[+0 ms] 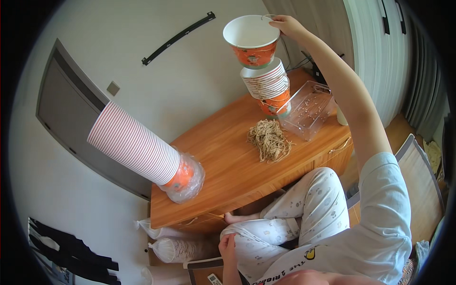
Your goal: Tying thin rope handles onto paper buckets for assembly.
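My right hand (284,24) is raised at arm's length, its fingers closed on the rim of a paper bucket (255,56), where a thin cord handle shows. The bucket is orange and green outside, white inside. It is just above a stack of matching buckets (274,88) with cords along their rims; whether the two touch I cannot tell. My left hand (227,244) is low beside my bent knee, fingers curled together; anything in them is hidden. A loose pile of tan twine (269,140) lies on the wooden table. Beside it, a clear plastic tray (308,111) holds small pale bits.
A tall stack of white-rimmed buckets (135,142), partly in clear plastic wrap, stands at the left end of the wooden table (213,156). Bagged stacks (175,249) are below that end. A remote control (214,279) lies near the lower edge. A chair (418,171) is at the right.
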